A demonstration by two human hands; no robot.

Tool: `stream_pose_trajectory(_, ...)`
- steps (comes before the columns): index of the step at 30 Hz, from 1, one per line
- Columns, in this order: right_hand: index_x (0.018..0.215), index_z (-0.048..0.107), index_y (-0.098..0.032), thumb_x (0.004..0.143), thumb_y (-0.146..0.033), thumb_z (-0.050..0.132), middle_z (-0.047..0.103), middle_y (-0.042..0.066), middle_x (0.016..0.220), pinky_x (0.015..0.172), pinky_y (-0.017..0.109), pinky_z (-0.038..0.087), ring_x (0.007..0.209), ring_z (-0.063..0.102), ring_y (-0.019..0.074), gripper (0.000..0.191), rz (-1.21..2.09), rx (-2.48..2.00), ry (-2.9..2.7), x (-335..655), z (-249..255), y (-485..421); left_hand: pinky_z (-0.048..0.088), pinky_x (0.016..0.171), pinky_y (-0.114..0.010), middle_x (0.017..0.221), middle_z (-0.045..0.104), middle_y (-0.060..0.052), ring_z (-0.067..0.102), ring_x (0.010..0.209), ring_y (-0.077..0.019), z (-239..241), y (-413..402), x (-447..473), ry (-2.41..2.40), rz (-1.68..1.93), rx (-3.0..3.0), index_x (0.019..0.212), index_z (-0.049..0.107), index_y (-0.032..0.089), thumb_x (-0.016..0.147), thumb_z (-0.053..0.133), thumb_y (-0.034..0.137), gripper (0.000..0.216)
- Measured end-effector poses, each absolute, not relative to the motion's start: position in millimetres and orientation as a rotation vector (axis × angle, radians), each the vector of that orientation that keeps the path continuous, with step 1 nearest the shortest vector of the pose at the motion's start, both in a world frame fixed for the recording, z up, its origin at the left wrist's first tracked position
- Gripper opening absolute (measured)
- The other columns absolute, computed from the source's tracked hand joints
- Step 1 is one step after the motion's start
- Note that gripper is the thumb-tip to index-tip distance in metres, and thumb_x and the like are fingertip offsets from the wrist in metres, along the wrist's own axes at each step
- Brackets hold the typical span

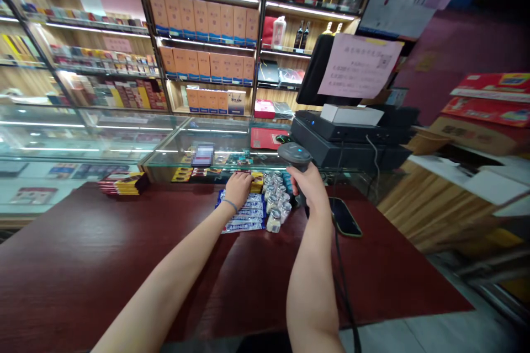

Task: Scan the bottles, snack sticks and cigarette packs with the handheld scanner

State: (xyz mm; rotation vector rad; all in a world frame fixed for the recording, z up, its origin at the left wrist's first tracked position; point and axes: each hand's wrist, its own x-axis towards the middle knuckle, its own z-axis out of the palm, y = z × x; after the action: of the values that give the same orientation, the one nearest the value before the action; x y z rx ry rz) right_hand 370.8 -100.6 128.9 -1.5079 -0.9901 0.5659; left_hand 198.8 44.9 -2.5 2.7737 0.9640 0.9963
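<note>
My right hand (pixel 311 187) is wrapped around the handle of a dark barcode scanner (pixel 295 153), held above the counter with its head up and a small blue light on. My left hand (pixel 239 190) has its fingers bent down over a small yellow box (pixel 257 182), fingertips partly hidden. Under and in front of that hand lie several blue-and-white packets (pixel 246 219) in a row. Directly right of them stand small clear jars (pixel 274 220) with pale contents, grouped in rows. Some teal items (pixel 286 179) sit behind the jars, partly covered by the right hand.
A dark red counter (pixel 144 265) spans the front. On it are stacked yellow-and-red packs (pixel 124 182) and a phone (pixel 346 217); a black cable (pixel 342 270) hangs over the front edge. Behind stand a glass display case (pixel 174 149) and a monitor (pixel 312 74) with paper attached.
</note>
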Motion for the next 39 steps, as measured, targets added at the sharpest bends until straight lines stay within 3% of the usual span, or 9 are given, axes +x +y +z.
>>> stream_pose_trajectory(6, 0.076, 0.047, -0.027, 0.074, -0.036, 0.067, 0.050, -0.008, 0.046, 0.033, 0.027, 0.034, 0.032, 0.042, 0.0131, 0.021, 0.526, -1.485, -0.973, 361.2, 134.6, -99.1, 0.041, 0.114, -0.048, 0.124, 0.072, -0.009, 0.063, 0.124, -0.0269, 4.9, 32.1, 164.5, 0.902, 1.370, 2.453, 0.120, 0.068, 0.025, 0.099, 0.049, 0.020, 0.028)
stream_pose_trajectory(12, 0.077, 0.050, -0.026, 0.075, -0.035, 0.069, 0.052, -0.008, 0.047, 0.035, 0.026, 0.037, 0.033, 0.045, 0.0127, 0.020, 0.479, -1.422, -0.980, 330.5, 144.7, -93.1, 0.054, 0.094, -0.035, 0.105, 0.073, -0.005, 0.070, 0.101, -0.0225, -12.1, 29.4, 108.4, 1.005, 1.780, 1.648, 0.110, 0.064, 0.024, 0.097, 0.058, 0.036, 0.019)
stream_pose_trajectory(19, 0.082, 0.051, -0.027, 0.078, -0.037, 0.069, 0.052, -0.008, 0.047, 0.037, 0.027, 0.039, 0.034, 0.047, 0.0147, 0.021, 0.566, -1.401, -1.093, 280.2, 139.0, -73.3, 0.060, 0.082, -0.034, 0.102, 0.071, -0.005, 0.071, 0.092, -0.0185, -34.4, 53.3, 47.8, 0.846, 1.790, 0.931, 0.107, 0.056, 0.023, 0.081, 0.077, 0.044, 0.040)
stream_pose_trajectory(24, 0.099, 0.052, -0.027, 0.081, -0.041, 0.067, 0.056, -0.008, 0.053, 0.041, 0.028, 0.041, 0.037, 0.051, 0.0166, 0.027, 0.607, -1.420, -1.315, 246.0, 120.2, -60.8, 0.059, 0.087, -0.038, 0.108, 0.071, -0.004, 0.071, 0.094, -0.0165, -46.2, 64.9, 25.2, 0.767, 1.796, 0.708, 0.110, 0.056, 0.025, 0.080, 0.078, 0.041, 0.041)
stream_pose_trajectory(30, 0.119, 0.055, -0.026, 0.078, -0.036, 0.069, 0.074, 0.005, 0.095, 0.066, 0.032, 0.050, 0.075, 0.071, 0.0250, 0.044, 0.586, -1.650, -1.699, 203.9, 99.1, -52.3, 0.058, 0.093, -0.037, 0.103, 0.072, -0.002, 0.071, 0.086, -0.0113, -43.4, 69.2, 11.8, 0.681, 1.808, 0.415, 0.106, 0.058, 0.024, 0.084, 0.077, 0.024, 0.029)
stream_pose_trajectory(34, 0.122, 0.052, -0.027, 0.079, -0.034, 0.070, 0.076, 0.007, 0.100, 0.077, 0.034, 0.049, 0.096, 0.073, 0.0321, 0.047, 0.608, -1.787, -1.840, 188.5, 97.1, -53.6, 0.057, 0.096, -0.039, 0.097, 0.072, -0.001, 0.071, 0.084, -0.0104, -38.8, 68.0, 10.4, 0.625, 1.813, 0.283, 0.101, 0.058, 0.022, 0.086, 0.073, 0.015, 0.022)
stream_pose_trajectory(39, 0.118, 0.060, -0.025, 0.078, -0.035, 0.070, 0.076, 0.009, 0.104, 0.079, 0.034, 0.049, 0.104, 0.071, 0.0335, 0.042, 0.564, -1.760, -1.884, 185.8, 96.0, -55.7, 0.054, 0.102, -0.044, 0.104, 0.073, -0.004, 0.072, 0.097, -0.0160, -35.9, 66.7, 11.5, 0.601, 1.816, 0.274, 0.099, 0.060, 0.023, 0.089, 0.069, 0.014, 0.016)
